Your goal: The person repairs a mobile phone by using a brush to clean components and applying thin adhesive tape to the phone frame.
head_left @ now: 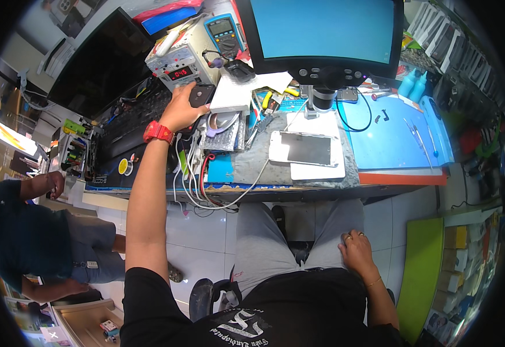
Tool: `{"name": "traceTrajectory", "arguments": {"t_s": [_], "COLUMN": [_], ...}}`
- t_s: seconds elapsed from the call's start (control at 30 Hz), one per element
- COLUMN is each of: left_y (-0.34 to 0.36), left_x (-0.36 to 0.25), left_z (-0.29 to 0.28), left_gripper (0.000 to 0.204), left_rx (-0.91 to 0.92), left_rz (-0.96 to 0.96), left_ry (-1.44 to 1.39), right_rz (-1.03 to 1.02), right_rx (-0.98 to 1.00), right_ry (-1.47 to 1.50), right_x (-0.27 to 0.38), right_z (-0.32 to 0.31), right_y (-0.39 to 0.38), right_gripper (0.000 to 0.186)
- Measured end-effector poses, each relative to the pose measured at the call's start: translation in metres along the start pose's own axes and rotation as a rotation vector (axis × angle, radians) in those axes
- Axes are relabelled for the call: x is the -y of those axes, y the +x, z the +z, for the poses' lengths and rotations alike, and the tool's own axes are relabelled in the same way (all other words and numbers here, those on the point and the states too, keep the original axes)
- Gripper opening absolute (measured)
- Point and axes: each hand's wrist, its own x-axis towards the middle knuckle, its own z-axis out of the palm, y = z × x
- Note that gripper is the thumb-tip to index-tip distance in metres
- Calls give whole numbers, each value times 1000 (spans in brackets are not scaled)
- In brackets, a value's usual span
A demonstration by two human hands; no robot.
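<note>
My left hand (184, 107), with a red watch on the wrist, grips a dark phone (203, 94) in front of the white power supply (166, 61), which has a lit red display. A white box (228, 102) sits just right of the phone. My right hand (353, 247) rests on my right thigh, its fingers curled with nothing visible in them. At the bench's middle, a white phone (304, 148) lies below a microscope camera (322, 100), over a white pad. Loose cables (197, 179) hang below my left hand.
A monitor (322, 26), multimeter (223, 34) and dark screen (93, 66) stand at the back. A blue mat (394, 144) with tweezers lies right. Another person (39, 231) stands at left, beside the bench. A green board (414, 272) is at lower right.
</note>
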Motion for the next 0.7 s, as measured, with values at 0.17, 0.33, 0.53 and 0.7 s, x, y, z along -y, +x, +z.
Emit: {"name": "traceTrajectory", "arguments": {"t_s": [0.17,0.33,0.53,0.7], "left_y": [-6,-39,-160,-171], "left_x": [4,-5,-148,-214], "left_z": [-1,-10,7,26], "left_gripper": [80,55,38,58], "left_rx": [-52,-408,-415,-144], "left_rz": [-92,21,100,542], "left_ry": [-168,-122,-341,-245], "right_rz": [-7,45,79,-14], "right_rx": [-10,76,51,-34], "right_ry": [5,-19,63,115], "right_x": [0,1,3,24], "right_z": [-1,-5,-19,-46], "right_y": [-1,1,1,12], "right_gripper": [23,25,28,29]}}
